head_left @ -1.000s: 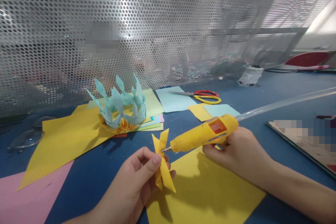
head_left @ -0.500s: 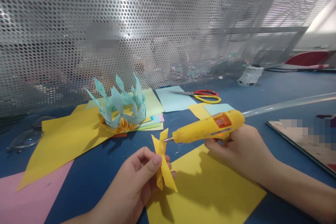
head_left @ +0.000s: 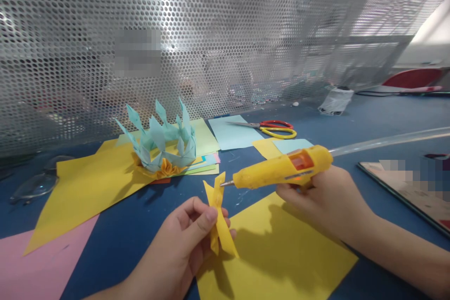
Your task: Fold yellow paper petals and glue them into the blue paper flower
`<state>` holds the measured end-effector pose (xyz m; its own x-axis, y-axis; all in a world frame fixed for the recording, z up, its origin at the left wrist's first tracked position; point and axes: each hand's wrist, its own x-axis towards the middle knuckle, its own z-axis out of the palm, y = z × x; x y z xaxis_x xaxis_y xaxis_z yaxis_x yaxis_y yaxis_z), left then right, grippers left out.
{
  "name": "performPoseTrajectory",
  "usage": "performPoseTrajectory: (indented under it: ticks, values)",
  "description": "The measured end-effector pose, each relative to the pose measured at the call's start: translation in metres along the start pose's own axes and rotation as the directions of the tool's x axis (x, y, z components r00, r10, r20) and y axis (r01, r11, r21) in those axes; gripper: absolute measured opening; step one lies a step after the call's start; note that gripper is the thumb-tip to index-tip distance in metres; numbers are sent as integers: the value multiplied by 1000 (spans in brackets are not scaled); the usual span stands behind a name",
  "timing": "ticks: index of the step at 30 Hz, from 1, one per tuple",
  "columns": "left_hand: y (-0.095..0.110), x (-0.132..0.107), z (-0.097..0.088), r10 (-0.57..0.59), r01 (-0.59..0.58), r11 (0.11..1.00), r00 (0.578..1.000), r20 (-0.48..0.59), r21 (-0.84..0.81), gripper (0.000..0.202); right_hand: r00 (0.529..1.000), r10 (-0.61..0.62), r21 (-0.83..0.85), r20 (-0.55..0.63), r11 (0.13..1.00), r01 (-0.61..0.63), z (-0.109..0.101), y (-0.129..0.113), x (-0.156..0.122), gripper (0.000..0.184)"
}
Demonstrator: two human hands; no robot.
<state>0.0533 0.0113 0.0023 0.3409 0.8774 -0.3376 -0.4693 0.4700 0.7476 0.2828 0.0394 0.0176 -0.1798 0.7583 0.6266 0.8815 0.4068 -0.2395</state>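
Between the thumb and fingers of my left hand (head_left: 191, 232) is a small folded yellow paper piece (head_left: 218, 194), its pointed strips spreading above and below the pinch. My right hand (head_left: 330, 199) is wrapped round the handle of a yellow glue gun (head_left: 277, 171), with a clear glue stick (head_left: 386, 142) running out of its back. The gun's metal nozzle is at the upper part of the folded paper, touching or very close to it. Under both hands lies a yellow paper sheet (head_left: 281, 248) on the blue table.
A light-blue folded paper crown (head_left: 165, 143) stands on yellow sheets at the left. Red-and-yellow scissors (head_left: 277, 129) lie on blue paper behind. Glasses (head_left: 35, 185) and pink paper (head_left: 45, 258) are left; a tablet-like device (head_left: 404, 187) is right. A perforated metal panel (head_left: 211, 23) borders the back.
The glue gun's nozzle has moved slightly up and to the right along the folded paper. My left hand has stayed almost still with its grip unchanged.
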Motion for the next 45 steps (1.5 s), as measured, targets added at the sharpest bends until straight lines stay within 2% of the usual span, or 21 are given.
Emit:
performPoseTrajectory:
  ticks: [7,13,16,23,32,38,45]
  values:
    - [-1,-1,1,-27,27,998,1000,4,-61,29,995,-95,19,10,995,95,-1,-5,2,22]
    - [-2,2,-1,1,0,999,999,42,-39,26,989,-146,-2,-8,989,146,1,-1,-2,7]
    - [-3,2,-2,5,-4,1000,999,54,-29,25,987,-156,-21,-25,988,156,2,-2,-3,8]
    - [-2,2,-2,2,-1,1000,999,43,-31,24,988,-121,-58,-98,992,116,0,-5,0,23]
    - [-4,3,-4,15,-13,999,998,59,-39,23,989,-128,-50,-73,991,124,0,-2,0,22]
    - [-7,3,-6,12,-9,999,996,86,-44,24,985,-174,-23,-5,984,174,1,1,-2,8]
    - [-5,3,-3,21,-19,999,997,78,-32,24,984,-175,-26,-42,984,174,2,0,-2,12]
